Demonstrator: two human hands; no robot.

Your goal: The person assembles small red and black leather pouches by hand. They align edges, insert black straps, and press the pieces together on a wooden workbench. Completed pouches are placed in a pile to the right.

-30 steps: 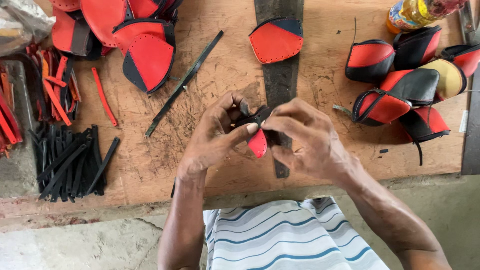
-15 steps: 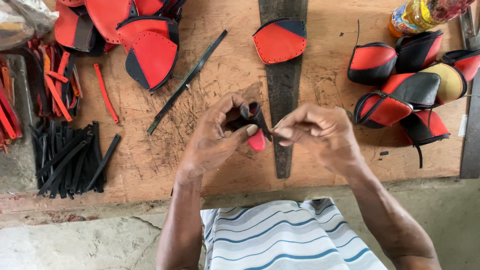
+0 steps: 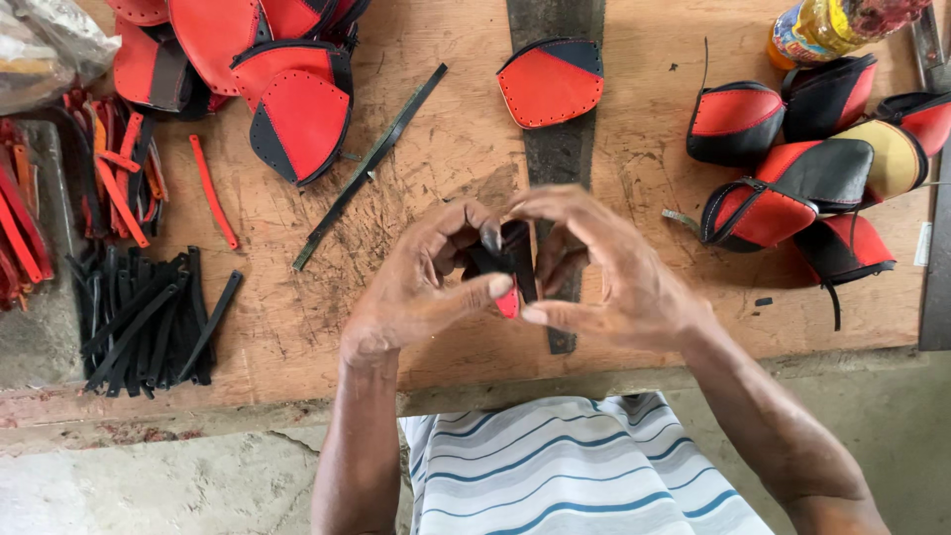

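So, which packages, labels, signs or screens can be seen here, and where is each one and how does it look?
Plastic bottle with yellow contents and a multicoloured label: lying at the top right edge of the wooden table, partly cut off.
Crumpled clear plastic bag: top left corner, greyish, contents unclear.
No signs or screens are in view.

Left hand [image 3: 416, 287] and right hand [image 3: 604, 272] pinching a small red-black piece [image 3: 507, 272] together, above bench [image 3: 446, 149], black strips [image 3: 149, 317] far left of piece, finished pouches [image 3: 792, 168] to its right
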